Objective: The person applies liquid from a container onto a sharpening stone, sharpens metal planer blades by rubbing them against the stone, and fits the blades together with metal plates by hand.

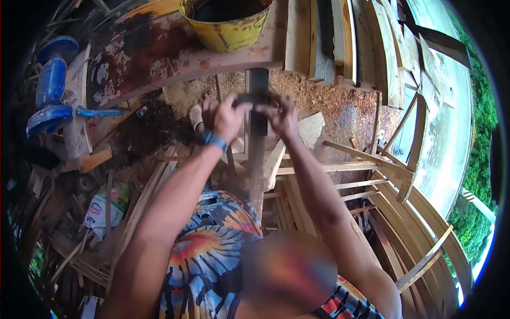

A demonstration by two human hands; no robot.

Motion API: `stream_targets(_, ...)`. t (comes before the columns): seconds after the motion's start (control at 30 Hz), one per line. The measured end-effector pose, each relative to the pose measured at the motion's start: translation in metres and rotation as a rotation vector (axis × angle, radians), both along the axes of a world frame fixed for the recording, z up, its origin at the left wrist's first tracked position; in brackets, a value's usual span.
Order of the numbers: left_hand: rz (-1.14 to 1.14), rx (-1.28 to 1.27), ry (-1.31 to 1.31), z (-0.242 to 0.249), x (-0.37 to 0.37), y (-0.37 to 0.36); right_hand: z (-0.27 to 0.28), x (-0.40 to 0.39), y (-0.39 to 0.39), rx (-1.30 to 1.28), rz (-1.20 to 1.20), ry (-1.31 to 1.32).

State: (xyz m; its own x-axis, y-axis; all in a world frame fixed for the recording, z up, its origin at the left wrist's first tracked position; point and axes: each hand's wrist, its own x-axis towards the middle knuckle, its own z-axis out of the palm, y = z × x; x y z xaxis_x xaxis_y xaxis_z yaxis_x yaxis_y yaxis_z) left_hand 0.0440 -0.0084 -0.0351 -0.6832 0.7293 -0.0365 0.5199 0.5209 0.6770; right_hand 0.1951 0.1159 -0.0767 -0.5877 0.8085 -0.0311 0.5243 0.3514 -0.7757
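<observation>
Far left of my grip: a blue spool point(52, 87); nearer and below it, a printed bag point(108, 209) among loose wood. Left and beyond: a stained slab point(138, 59). Just left of my grip: a pale shoe point(196, 116). Left hand point(227, 121), banded by a blue watch point(214, 140): fingers closed on the left end of a dark bar point(254, 99), outline blurred. Beyond the bar: a yellow bucket point(229, 33) on the slab. Centre: the bar, held crosswise over an upright-running dark board point(258, 125). Right hand point(285, 120): fingers clamped on the bar's right end, also blurred. Right and beyond: a row of planks point(340, 45); right and nearer me, a wooden frame point(396, 169).
</observation>
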Motion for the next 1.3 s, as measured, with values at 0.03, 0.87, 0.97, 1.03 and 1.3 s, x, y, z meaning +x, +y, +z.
stream_targets(0.03,0.045,-0.011,-0.031,-0.008,-0.011,0.018,-0.009,-0.01,0.011,0.02,-0.028,-0.019)
stream_targets(0.87,-0.298,-0.015,0.17,0.003,-0.013,0.023,0.002,0.013,0.01,-0.066,-0.048,0.15)
stream_targets(0.97,-0.292,-0.103,0.248,0.001,-0.029,0.061,0.016,-0.011,0.038,-0.108,-0.082,0.271)
stream_targets(1.03,-0.302,-0.102,0.098,0.018,-0.014,0.036,0.005,0.007,0.01,0.205,-0.074,0.028)
stream_targets(1.3,-0.274,-0.044,0.136,0.003,-0.015,0.054,0.014,-0.003,0.021,0.11,-0.163,0.221)
